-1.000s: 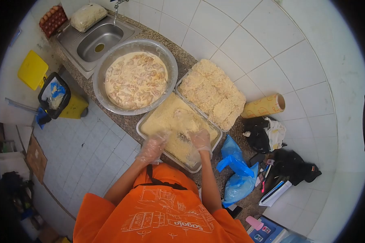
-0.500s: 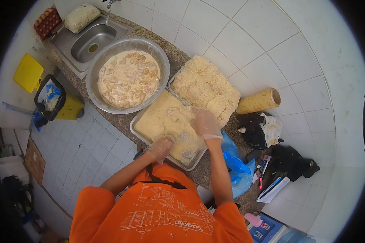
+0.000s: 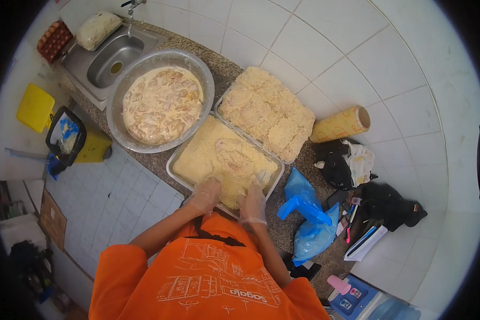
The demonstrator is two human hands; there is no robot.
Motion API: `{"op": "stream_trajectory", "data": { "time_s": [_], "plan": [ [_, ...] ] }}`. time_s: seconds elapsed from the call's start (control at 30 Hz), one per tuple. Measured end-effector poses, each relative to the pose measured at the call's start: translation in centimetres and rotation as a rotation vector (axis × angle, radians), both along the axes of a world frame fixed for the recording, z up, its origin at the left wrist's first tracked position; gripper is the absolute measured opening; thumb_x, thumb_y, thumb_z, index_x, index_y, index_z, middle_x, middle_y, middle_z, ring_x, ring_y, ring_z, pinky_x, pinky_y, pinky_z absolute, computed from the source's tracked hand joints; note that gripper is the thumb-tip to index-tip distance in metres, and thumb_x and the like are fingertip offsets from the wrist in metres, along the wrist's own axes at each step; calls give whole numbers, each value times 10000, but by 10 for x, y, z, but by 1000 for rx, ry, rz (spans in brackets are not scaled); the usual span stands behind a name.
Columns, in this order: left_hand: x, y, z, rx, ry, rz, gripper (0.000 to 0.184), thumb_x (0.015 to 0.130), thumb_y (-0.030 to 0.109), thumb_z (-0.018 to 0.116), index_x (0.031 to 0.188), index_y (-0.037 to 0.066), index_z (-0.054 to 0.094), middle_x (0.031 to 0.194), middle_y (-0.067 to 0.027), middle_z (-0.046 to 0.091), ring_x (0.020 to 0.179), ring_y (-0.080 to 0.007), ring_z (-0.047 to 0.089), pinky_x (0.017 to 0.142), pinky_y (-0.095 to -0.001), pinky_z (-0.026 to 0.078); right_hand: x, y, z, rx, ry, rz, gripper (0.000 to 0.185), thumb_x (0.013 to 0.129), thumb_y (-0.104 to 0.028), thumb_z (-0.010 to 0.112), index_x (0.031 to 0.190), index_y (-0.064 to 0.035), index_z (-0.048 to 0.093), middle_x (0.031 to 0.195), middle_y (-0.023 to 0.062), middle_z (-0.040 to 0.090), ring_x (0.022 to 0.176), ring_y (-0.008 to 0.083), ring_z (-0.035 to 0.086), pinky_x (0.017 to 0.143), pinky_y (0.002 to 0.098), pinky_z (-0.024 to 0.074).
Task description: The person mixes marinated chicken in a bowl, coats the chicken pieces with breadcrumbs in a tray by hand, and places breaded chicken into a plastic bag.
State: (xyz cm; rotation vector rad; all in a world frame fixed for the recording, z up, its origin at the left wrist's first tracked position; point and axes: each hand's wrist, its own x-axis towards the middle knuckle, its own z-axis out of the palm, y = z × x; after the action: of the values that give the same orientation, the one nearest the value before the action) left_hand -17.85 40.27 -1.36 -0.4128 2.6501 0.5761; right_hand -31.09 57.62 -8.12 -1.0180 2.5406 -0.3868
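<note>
A metal tray [image 3: 178, 180] of pale breadcrumbs [image 3: 197, 152] lies in front of me, with a crumb-covered piece of meat [image 3: 230, 151] in its middle. My left hand [image 3: 205, 194], in a clear plastic glove, is at the tray's near left side; its fingertips are sunk in the crumbs, so their grip is hidden. Near the right corner, my gloved right hand [image 3: 252, 204] touches the crumbs with its fingers stretched out. Behind the tray, a large metal bowl [image 3: 113, 120] holds meat pieces in creamy batter [image 3: 162, 104]. Heaped coated pieces [image 3: 266, 109] fill a second tray alongside.
A sink [image 3: 93, 80] with running water is at the back left. A roll of plastic wrap [image 3: 338, 125], a black bag [image 3: 336, 165] and a blue plastic bag [image 3: 306, 208] lie to the right on the granite counter. A yellow bin [image 3: 93, 149] stands on the floor.
My right hand has drawn back from the tray's far right side to its near edge. The crumb-covered piece now shows uncovered by my hand. My left hand stays near the front left.
</note>
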Motion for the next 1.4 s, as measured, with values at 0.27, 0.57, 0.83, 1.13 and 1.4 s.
{"op": "stream_trajectory", "data": {
  "time_s": [0.27,0.57,0.83,1.13,1.4],
  "plan": [
    [-33,17,-44,449,232,439,433,793,34,776,1194,-101,685,1126,-330,715,1096,-466,708,942,-492,582,-3,-33,-36,-141,-491,-226,680,888,-183,719,1488,52,502,1046,305,719,1044,454,700,899,532,539],
    [-38,-10,-59,-115,394,-94,479,934,113,614,1370,-87,612,1346,-298,643,1309,-438,588,1176,-475,413,-45,-63,17,-483,196,-14,191,886,-134,678,1001,8,735,903,278,704,849,468,677,761,527,541],
    [-48,-7,-31,-40,346,-63,533,921,148,640,1381,-116,587,1407,-306,620,1290,-430,602,1201,-467,394,-56,-54,7,-367,-68,-140,177,867,-139,656,957,-13,742,935,244,713,939,441,682,825,527,542],
    [-26,-20,-42,123,280,-52,459,939,236,679,1285,-65,668,1296,-259,678,1173,-434,635,1029,-517,493,-35,-44,-28,-344,-95,-185,372,886,-281,753,1051,51,720,922,289,710,918,447,701,831,483,552],
    [-4,-41,-44,554,837,521,308,1005,87,595,1275,-30,687,1238,-209,707,1173,-355,673,956,-453,563,-43,-45,39,-341,-146,-172,477,917,-203,718,1324,42,671,1002,294,727,938,447,704,856,477,550]
  ]
}}
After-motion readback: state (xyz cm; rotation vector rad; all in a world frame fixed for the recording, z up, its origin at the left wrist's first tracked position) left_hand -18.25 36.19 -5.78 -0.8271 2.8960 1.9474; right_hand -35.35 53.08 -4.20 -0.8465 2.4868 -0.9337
